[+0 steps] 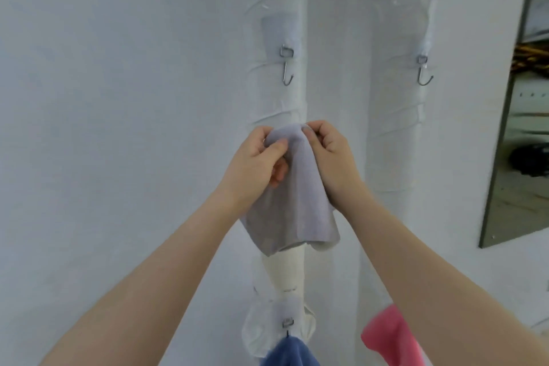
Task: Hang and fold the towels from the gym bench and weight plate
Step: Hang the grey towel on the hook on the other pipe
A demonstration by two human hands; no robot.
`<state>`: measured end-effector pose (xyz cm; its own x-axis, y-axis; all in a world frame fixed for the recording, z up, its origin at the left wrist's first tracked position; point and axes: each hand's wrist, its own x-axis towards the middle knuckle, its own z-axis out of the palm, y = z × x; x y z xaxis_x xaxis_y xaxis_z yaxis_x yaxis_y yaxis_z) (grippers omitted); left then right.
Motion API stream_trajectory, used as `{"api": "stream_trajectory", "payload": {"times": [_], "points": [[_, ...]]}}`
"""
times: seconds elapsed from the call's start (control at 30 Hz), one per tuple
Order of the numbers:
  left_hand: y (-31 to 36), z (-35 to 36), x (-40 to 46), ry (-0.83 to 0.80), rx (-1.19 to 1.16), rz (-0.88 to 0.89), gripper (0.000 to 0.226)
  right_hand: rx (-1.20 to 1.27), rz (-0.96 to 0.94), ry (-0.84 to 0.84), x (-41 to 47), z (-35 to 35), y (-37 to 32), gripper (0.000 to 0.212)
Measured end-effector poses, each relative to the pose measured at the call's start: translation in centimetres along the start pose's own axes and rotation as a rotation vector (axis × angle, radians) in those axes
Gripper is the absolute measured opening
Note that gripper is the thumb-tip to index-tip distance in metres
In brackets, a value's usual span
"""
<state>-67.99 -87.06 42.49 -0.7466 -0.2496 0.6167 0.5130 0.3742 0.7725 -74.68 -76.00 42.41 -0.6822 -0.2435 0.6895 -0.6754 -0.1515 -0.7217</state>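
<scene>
Pinching grey towel [292, 187]: left hand [255, 157], right hand [329, 154].

Both bare forearms come up from the bottom corners of the frame and angle in toward the middle, so the hands end up close together just above center. The left hand [255, 157] sits a bit lower and left of center, back of the hand facing the camera, thumb laid across the front and the other fingers curled in behind, pinching the grey towel [292, 202] near its top. The right hand [328, 147] is right of center, knuckles up, fingers folded tight into the palm with the fingertips nipping the same top edge. Wrists are pretty much straight, elbows out of frame.
</scene>
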Motion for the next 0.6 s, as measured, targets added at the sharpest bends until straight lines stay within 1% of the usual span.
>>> {"api": "stream_trajectory", "payload": {"times": [0.1, 0.2, 0.33, 0.4, 0.5, 0.6], "points": [[1.7, -1.1, 3.4, 0.044, 0.038, 0.095, 0.016, -0.113, -0.104, 0.056, 3.6, 0.4, -1.8, 0.014], [3.1, -1.7, 6.4, 0.075, 0.146, 0.162, 0.012, -0.157, -0.136, 0.094, 7.1, 0.7, -2.8, 0.013], [3.1, -2.1, 10.2, 0.099, 0.253, 0.200, 0.012, -0.276, -0.172, 0.141, 10.8, 0.5, -3.1, 0.013], [2.9, -2.0, 11.7, 0.092, 0.354, 0.208, 0.012, -0.321, -0.163, 0.152, 12.1, 0.4, -2.5, 0.015], [2.0, -1.8, 13.0, 0.086, 0.545, 0.226, 0.014, -0.400, -0.097, 0.143, 13.4, 0.1, -1.3, 0.018], [0.4, -1.4, 13.2, 0.160, 0.616, 0.292, 0.018, -0.329, -0.048, 0.147, 13.5, 0.3, -0.1, 0.008]]}}
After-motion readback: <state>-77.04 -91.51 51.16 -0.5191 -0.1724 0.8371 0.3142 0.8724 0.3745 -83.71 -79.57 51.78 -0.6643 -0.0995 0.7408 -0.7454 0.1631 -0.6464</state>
